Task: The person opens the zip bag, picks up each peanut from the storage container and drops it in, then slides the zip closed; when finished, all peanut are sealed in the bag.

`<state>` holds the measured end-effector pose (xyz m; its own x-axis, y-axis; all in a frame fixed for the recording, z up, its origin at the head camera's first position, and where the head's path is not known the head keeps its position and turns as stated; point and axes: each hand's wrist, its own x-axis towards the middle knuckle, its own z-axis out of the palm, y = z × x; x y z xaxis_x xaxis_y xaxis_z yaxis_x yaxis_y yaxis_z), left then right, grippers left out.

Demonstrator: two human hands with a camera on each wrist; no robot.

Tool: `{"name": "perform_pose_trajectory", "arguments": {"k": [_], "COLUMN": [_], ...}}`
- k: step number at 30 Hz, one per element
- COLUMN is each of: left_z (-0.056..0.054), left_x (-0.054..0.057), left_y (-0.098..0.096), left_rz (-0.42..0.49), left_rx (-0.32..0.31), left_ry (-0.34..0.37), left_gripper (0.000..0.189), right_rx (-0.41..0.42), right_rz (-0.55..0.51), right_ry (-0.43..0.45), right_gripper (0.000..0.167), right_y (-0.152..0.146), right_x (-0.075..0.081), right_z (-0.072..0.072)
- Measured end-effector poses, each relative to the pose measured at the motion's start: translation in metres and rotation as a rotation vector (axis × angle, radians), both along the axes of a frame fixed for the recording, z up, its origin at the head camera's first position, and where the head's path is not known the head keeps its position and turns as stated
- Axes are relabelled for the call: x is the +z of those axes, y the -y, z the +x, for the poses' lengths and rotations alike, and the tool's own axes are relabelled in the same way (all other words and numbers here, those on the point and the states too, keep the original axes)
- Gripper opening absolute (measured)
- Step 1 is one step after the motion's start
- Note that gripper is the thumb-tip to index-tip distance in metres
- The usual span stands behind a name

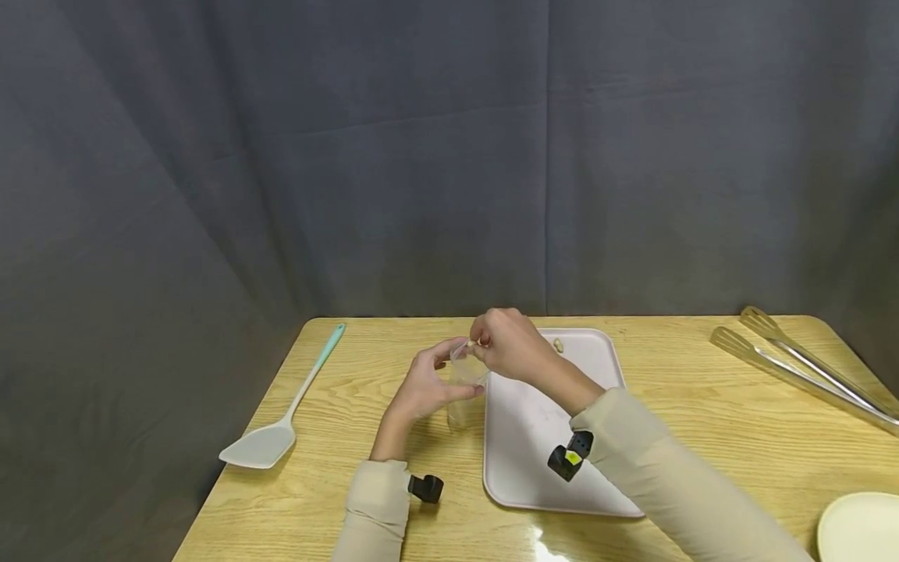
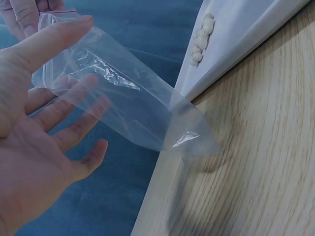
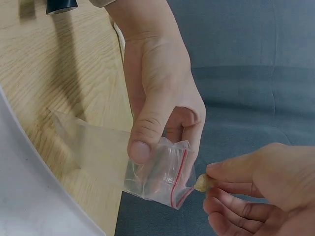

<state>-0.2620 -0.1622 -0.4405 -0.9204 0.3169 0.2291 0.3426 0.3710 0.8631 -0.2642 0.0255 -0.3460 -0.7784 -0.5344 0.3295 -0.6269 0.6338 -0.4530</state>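
My left hand [image 1: 424,388] holds a clear zip-lock bag [image 2: 128,93] near its mouth, the thumb on one side and fingers on the other. The bag's red-lined mouth is spread, and its lower end hangs slanting over the table. Between the thumb and fingertips of my right hand [image 1: 511,343] is a pinched peanut [image 3: 203,183], right at the edge of the bag's opening. Unshelled peanuts [image 2: 203,39] lie together at the far end of a pale tray [image 1: 527,445], beyond my right hand.
At the left of the wooden table [image 1: 442,531] lies a white spatula [image 1: 263,445] with a mint handle. Metal tongs [image 1: 808,371] rest at the far right. A cream plate [image 1: 860,531] sits at the near right corner. A dark curtain [image 1: 421,156] hangs behind the table.
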Motion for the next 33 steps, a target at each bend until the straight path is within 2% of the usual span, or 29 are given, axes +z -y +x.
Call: {"name": "perform_pose_trajectory", "arguments": {"k": [11,20,26,29,33], "left_z": [0.000,0.000,0.001,0.001,0.000], "left_x": [0.002,0.001,0.002,0.002,0.002], "left_y": [0.000,0.001,0.001,0.000,0.000], "left_rz": [0.013,0.020,0.017,0.022,0.046], "left_rx": [-0.023,-0.030,-0.022,-0.021,-0.038], "left_ry": [-0.030,-0.017,-0.014,-0.015,-0.005], "left_gripper": [0.072,0.074,0.072,0.071,0.072], "right_rx": [0.005,-0.001,-0.091,-0.162,-0.266], "right_rz": [0.004,0.001,0.012,0.041,0.088], "right_ry": [0.004,0.022,0.078,0.131,0.178], "right_gripper": [0.008,0.011,0.013,0.013,0.013], "right_y": [0.003,-0.005,-0.028,-0.044,-0.065], "right_x": [-0.004,-0.003,-0.007,-0.019,-0.041], "right_z": [0.000,-0.002,-0.014,-0.026,-0.040]}}
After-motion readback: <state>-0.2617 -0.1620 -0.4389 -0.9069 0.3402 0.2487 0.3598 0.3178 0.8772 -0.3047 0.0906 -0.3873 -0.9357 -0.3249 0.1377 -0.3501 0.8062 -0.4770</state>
